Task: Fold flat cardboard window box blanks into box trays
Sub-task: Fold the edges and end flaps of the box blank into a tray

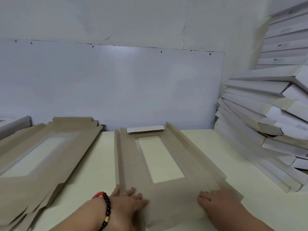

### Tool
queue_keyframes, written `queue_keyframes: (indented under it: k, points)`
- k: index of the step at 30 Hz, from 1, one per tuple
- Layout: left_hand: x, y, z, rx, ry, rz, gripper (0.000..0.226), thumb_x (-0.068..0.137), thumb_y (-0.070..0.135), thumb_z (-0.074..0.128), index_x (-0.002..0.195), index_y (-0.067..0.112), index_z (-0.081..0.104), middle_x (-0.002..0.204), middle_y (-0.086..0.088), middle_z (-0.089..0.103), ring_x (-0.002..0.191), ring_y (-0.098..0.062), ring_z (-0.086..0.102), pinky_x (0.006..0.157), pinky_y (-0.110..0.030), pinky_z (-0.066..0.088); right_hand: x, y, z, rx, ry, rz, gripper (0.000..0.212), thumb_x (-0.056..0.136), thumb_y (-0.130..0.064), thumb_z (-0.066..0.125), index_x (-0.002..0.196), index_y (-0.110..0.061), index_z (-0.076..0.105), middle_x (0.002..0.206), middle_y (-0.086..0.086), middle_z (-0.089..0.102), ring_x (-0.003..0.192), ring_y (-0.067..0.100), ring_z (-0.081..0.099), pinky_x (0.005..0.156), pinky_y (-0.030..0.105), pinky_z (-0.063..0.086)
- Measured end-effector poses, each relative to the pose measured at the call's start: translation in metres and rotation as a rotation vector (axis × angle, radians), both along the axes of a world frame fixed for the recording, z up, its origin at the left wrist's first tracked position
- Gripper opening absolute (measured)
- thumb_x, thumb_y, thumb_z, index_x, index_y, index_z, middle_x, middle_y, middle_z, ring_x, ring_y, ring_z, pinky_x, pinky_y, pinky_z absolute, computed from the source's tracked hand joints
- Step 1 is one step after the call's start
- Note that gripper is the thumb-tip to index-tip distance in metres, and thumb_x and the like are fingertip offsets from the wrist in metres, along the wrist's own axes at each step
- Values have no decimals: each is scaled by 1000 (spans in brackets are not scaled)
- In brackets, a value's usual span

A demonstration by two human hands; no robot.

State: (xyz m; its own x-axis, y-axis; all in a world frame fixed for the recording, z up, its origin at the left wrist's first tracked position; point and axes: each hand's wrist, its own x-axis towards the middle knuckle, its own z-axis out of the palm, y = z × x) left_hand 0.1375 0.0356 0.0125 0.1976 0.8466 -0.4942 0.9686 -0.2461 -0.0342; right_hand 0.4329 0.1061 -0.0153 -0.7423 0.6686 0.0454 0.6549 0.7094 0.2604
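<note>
My left hand [128,200] and right hand [215,200] press flat-fingered on the window box blank [133,164]'s near flap; next, I'd fold it upward.

Both forearms were bare, with no sleeves in view, and the left wrist wore a bracelet [106,209] of dark round beads with one gold bead, beside a red cord band [98,194].

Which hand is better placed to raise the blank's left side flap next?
Probably left: the left hand rests on the blank beside that flap; the right hand presses the opposite corner.
</note>
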Motion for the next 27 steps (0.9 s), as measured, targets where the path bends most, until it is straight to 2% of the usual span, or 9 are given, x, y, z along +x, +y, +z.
queue_keyframes:
  k: [2, 5, 8, 10, 12, 19, 21, 24, 27]
  points:
    - [19, -6, -6, 37, 39, -44, 51, 104, 29, 25, 153, 31, 13, 162, 4, 3, 149, -17, 1, 116, -52, -11, -7, -11, -6, 133, 26, 8, 15, 41, -29, 75, 55, -27, 74, 62, -10, 69, 35, 7, 55, 39, 14, 42]
    - [39, -11, -15, 150, 74, -68, 44, 101, 21, 24, 144, 17, 32, 154, -8, 27, 143, -25, 25, 116, -55, -9, -11, -21, -18, 267, -45, 61, 8, 43, -24, 66, 49, -24, 70, 52, -8, 65, 31, 7, 51, 43, 15, 47]
    - [46, -12, -15, 250, 28, -68, 35, 97, 12, 35, 128, 6, 48, 138, -14, 48, 126, -31, 46, 113, -46, 21, -9, -22, -4, 100, 12, 36, 34, 23, -43, 84, 51, -33, 69, 50, -20, 60, 38, 1, 54, 46, 11, 45]
    - [43, -10, -12, 282, -23, -42, 30, 97, 16, 40, 122, 7, 51, 130, -16, 54, 118, -34, 52, 99, -40, 37, -2, -23, 15, -78, 86, 48, 28, 56, -53, 77, 81, -42, 73, 77, -26, 67, 71, -4, 65, 63, 10, 47]
    - [36, -9, -9, 316, -106, 14, 26, 98, 25, 40, 117, 15, 54, 121, -16, 59, 113, -32, 55, 91, -35, 40, 14, -11, 18, -174, 229, 41, 33, 84, -42, 54, 117, -43, 62, 110, -21, 66, 103, -2, 60, 84, 13, 42]
    - [14, 11, -9, 445, -415, 215, 10, 91, 33, 48, 87, 25, 51, 84, 2, 58, 84, -19, 57, 65, -25, 36, 22, 24, 24, -572, 652, -300, 13, 80, -26, 67, 91, -33, 63, 85, -6, 65, 72, 1, 61, 60, 14, 45]
    - [15, 20, -10, 477, -413, 262, 12, 89, 32, 49, 99, 26, 54, 95, 1, 62, 91, -19, 59, 69, -25, 40, 17, 29, 19, -575, 677, -359, 23, 80, -29, 66, 101, -36, 60, 96, -9, 65, 83, 3, 62, 69, 16, 50]
    - [21, 31, -21, 528, -282, 332, 53, 88, 31, 48, 139, 27, 34, 135, -1, 50, 121, -24, 50, 95, -31, 43, 1, 31, 3, -397, 577, -467, 58, 86, -40, 58, 140, -32, 38, 135, -7, 53, 116, 11, 54, 96, 26, 44]
    - [42, 34, -29, 551, -88, 283, 73, 95, 36, 41, 154, 23, -1, 162, -3, 2, 148, -31, 1, 119, -49, 4, -33, 20, -8, -132, 398, -512, 74, 93, -48, 46, 154, -23, 12, 162, 2, 11, 142, 22, 28, 113, 35, 27]
